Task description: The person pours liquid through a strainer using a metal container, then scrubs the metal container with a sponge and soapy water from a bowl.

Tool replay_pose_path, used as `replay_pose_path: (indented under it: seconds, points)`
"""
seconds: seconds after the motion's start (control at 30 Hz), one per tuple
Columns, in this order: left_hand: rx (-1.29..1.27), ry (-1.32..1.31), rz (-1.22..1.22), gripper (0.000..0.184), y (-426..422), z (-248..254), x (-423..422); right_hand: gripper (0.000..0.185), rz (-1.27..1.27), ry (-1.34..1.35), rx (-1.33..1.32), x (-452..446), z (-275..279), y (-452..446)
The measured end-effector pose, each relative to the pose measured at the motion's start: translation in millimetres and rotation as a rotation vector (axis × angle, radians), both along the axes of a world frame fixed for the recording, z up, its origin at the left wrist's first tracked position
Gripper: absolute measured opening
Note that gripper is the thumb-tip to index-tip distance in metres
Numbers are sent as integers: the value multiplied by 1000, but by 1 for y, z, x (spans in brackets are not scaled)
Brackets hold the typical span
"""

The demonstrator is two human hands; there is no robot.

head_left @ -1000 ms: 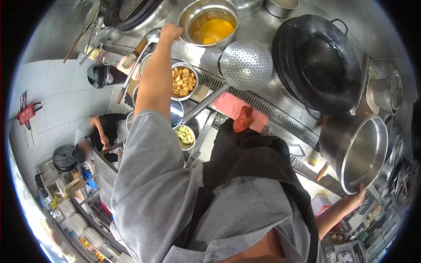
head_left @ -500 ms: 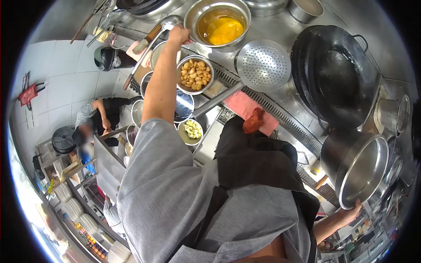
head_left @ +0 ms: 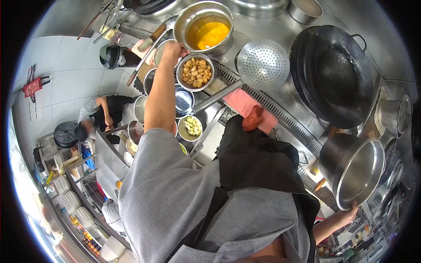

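My left hand [head_left: 174, 50] is closed at the near left edge of a steel pot of yellow liquid [head_left: 209, 35]; its fingertips are partly hidden. Just below it sits a bowl of peeled, clove-like pieces [head_left: 196, 72]. At the lower right, my right hand [head_left: 349, 214] grips the bottom rim of a large, tilted steel pot [head_left: 360, 173], whose inside looks empty. A perforated ladle [head_left: 263, 65] rests between the yellow liquid and a black wok [head_left: 335, 76], its handle reaching down to the left.
Small bowls, one with chopped green pieces [head_left: 193, 126], stand along the counter. A pink cloth [head_left: 239, 101] lies by the drain grate [head_left: 289, 127]. A long-handled ladle [head_left: 144, 65] and a brush are at upper left. Another person [head_left: 107, 111] is at the far left.
The pot of yellow liquid has shifted left and closer to my body, with my left hand moving along at its edge. My right hand still holds the large pot, which has moved slightly.
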State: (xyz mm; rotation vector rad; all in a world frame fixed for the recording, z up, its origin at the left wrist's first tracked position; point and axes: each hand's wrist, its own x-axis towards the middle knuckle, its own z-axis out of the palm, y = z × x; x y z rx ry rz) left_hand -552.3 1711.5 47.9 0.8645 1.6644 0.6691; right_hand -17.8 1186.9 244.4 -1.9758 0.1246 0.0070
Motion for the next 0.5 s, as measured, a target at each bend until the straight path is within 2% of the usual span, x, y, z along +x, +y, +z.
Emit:
replay_pose_path:
  seconds: [0.17,0.33,0.5]
  points:
    - [2,-45,123,18,-10,0,7,41,30,36,119,40,-23,-45]
    - [-2,-41,117,20,-3,-16,1,39,13,52,176,42,-27,-70]
    - [59,-45,182,19,-30,4,12,35,-1,52,139,35,-25,-100]
